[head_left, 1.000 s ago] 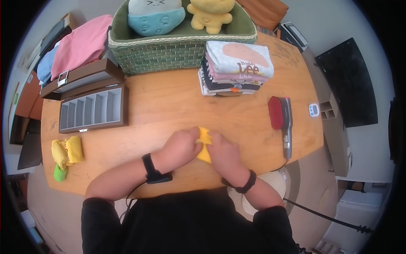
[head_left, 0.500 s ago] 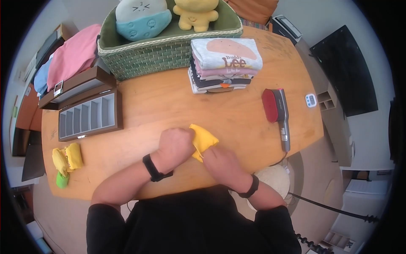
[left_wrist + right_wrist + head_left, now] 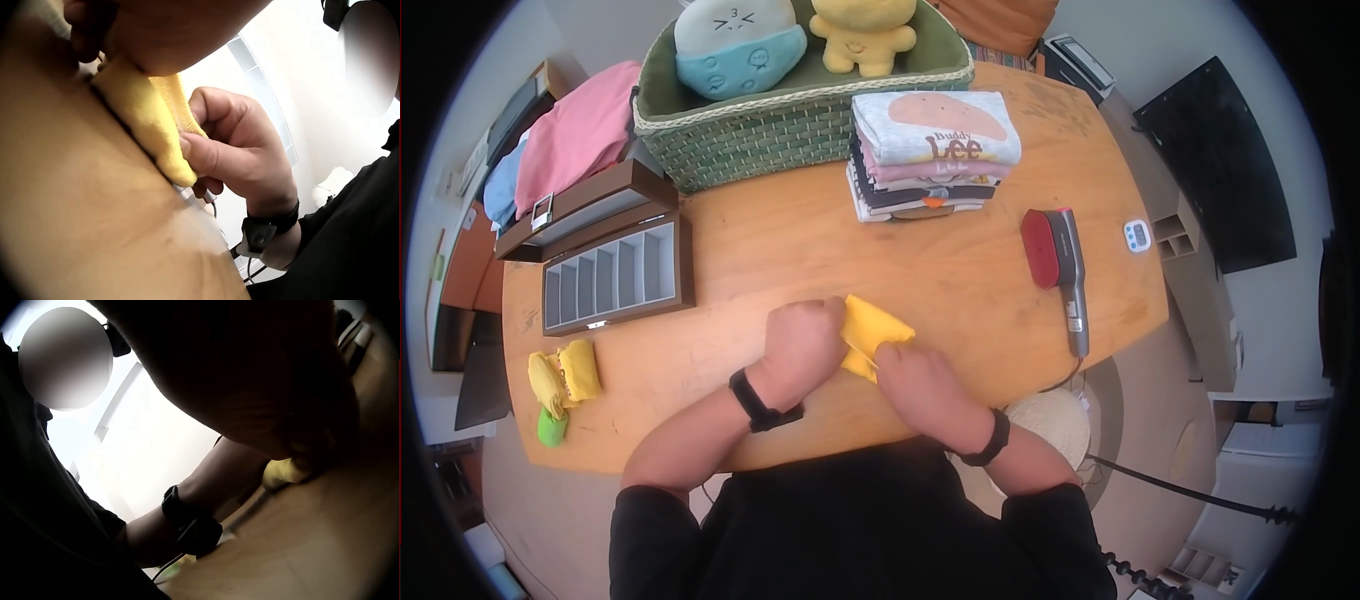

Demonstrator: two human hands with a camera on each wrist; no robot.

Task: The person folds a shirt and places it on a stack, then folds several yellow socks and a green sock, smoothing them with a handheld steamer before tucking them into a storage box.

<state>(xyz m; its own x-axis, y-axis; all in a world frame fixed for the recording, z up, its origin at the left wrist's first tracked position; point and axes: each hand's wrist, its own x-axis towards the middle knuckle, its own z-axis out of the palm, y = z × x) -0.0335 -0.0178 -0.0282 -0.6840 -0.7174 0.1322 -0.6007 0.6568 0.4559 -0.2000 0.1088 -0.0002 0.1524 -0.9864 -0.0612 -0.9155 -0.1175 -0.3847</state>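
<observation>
nearest is the person's black shirt (image 3: pixel 840 530), with a black band (image 3: pixel 988 440) on the right wrist and another on the left. both grips are closed on the yellow fabric piece (image 3: pixel 878 328), which is at the near middle of the wooden surface (image 3: pixel 760 270) — the left hand (image 3: pixel 800 350) grasps its left edge, and the right hand (image 3: pixel 925 390) pinches the near right part between thumb and fingers. the left wrist view shows a ribbed edge by that thumb; the right wrist view is too dark to show the fingers. off to the left, two yellow fabric bundles (image 3: pixel 580 370) lie side by side, a green bundle (image 3: pixel 552 430) just below them. farther in, a brown compartment box (image 3: pixel 686 262) sits with its lid raised; on the right are a grey handheld steamer (image 3: pixel 1072 265) with a red head and a small digital timer (image 3: pixel 1137 236). beyond stands a stack of folded t-shirts (image 3: pixel 935 160), in front of a green woven basket (image 3: pixel 750 150) holding a blue-and-white plush toy (image 3: pixel 740 60) and a yellow plush toy (image 3: pixel 865 40).
</observation>
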